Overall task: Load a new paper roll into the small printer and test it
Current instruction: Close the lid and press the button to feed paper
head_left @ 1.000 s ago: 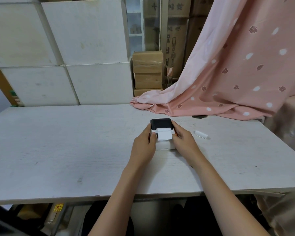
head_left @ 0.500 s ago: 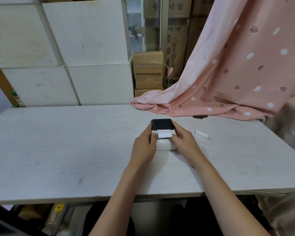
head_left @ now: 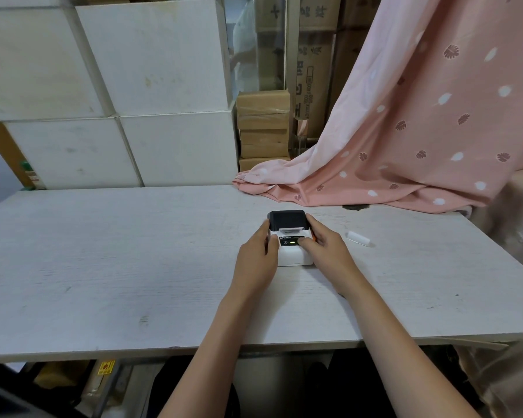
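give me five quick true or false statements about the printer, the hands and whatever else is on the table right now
1. The small white printer with a black lid shows a green light. True.
2. The right hand rests flat on the table, clear of the printer. False: its thumb sits on the front panel.
3. The left hand touches the printer's left side. True.
4. The small white cylinder lies left of the printer. False: right.
5. The pink patterned cloth covers the printer. False: it lies behind.

— How is the light?
— Soft, even, fairly bright; the hands cast only faint shadows on the table (head_left: 103,267).
— Sharpness?
— Decent centrally. Edges bow from the wide lens, and the far boxes (head_left: 151,55) look washed-out.
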The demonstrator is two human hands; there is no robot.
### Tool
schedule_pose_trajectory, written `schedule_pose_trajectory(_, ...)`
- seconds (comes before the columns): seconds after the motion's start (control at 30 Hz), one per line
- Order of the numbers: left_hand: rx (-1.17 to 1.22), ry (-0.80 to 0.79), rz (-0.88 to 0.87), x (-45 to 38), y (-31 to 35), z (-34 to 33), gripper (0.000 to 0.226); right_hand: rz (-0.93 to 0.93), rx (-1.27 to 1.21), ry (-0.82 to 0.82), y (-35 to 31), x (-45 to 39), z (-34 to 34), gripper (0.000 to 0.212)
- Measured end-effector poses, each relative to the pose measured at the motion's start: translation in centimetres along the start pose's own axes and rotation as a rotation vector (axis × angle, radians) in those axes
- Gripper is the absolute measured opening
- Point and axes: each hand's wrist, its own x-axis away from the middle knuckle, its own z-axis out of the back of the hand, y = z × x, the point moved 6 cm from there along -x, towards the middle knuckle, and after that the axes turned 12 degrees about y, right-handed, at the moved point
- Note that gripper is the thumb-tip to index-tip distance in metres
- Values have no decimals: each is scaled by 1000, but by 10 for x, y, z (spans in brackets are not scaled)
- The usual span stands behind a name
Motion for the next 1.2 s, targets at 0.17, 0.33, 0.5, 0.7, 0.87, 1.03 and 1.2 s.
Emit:
schedule_pose_trajectory(0.17,1,-7,-2,-1,-1,0,41,-1,-4,7,-1,1,0,54)
schedule_pose_trajectory(0.33,3,-1,3,0,-1,0,40,0,-2,3,-3,2,0,53)
schedule_pose_trajectory(0.5,-5,-1,-5,0,-1,-1,40,-6,-1,5,-3,2,0,53)
schedule_pose_trajectory(0.7,-3,-10,1,-1,-2,-1,41,-1,12,2,-3,2,0,54)
schedule_pose_trajectory(0.87,1,-11,7,-1,-3,-2,41,-3,8,2,-3,2,0,54)
schedule_pose_trajectory(1.03,0,-7,9,-1,-3,-2,44,7,19,-1,0,0,0,55)
schedule_pose_trajectory(1.2,0,0,9,-1,-3,-2,44,7,33,2,1,-1,1,55)
